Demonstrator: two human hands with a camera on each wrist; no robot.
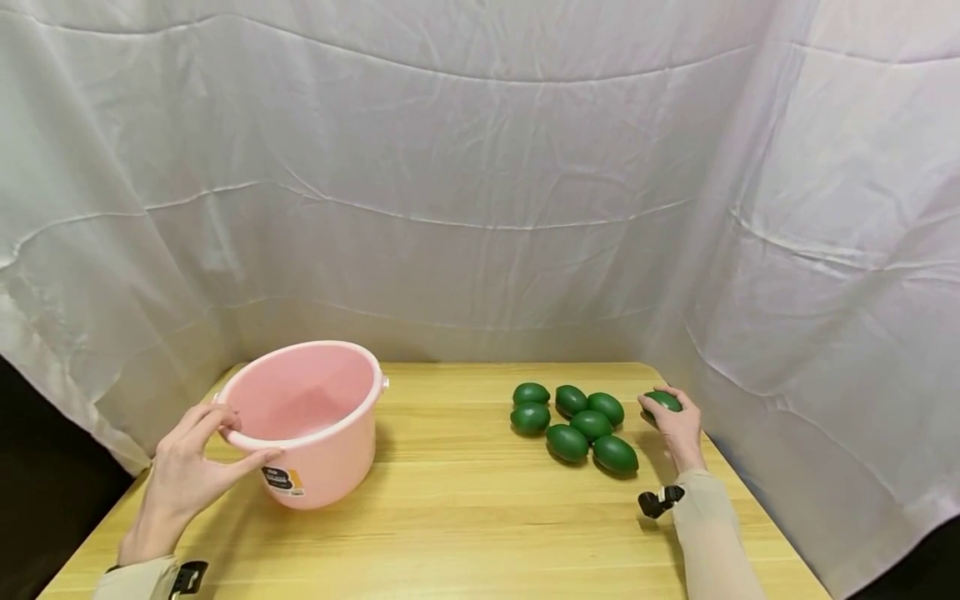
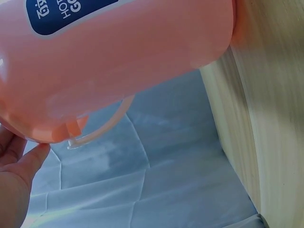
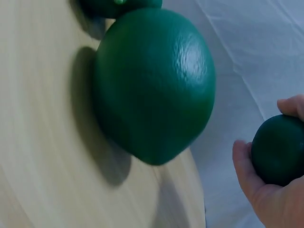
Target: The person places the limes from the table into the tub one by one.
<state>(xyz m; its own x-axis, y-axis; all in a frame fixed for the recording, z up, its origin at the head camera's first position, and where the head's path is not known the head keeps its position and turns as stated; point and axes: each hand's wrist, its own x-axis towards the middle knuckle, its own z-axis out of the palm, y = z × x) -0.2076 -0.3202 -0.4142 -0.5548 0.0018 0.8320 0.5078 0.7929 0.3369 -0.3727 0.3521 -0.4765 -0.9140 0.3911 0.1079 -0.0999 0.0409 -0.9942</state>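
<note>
My left hand (image 1: 182,473) grips the near-left rim of a pink plastic bucket (image 1: 337,458), fingers over the edge and thumb along the outside. The bucket stands upright on the table, and the part of its inside that shows is bare. At the far right, my right hand (image 1: 681,432) holds a dark green lime (image 1: 664,401) between thumb and fingers. In the right wrist view this held lime (image 3: 278,149) appears at the right edge. Several more limes (image 1: 591,425) lie in a loose cluster to the left of that hand; one lime (image 3: 154,85) looms large before the right wrist camera.
The light wooden table (image 1: 465,508) spreads between the bucket and the limes. Pale grey curtains (image 1: 480,208) hang behind it and along both sides. A pale handle (image 2: 107,126) hangs at the bucket's side in the left wrist view.
</note>
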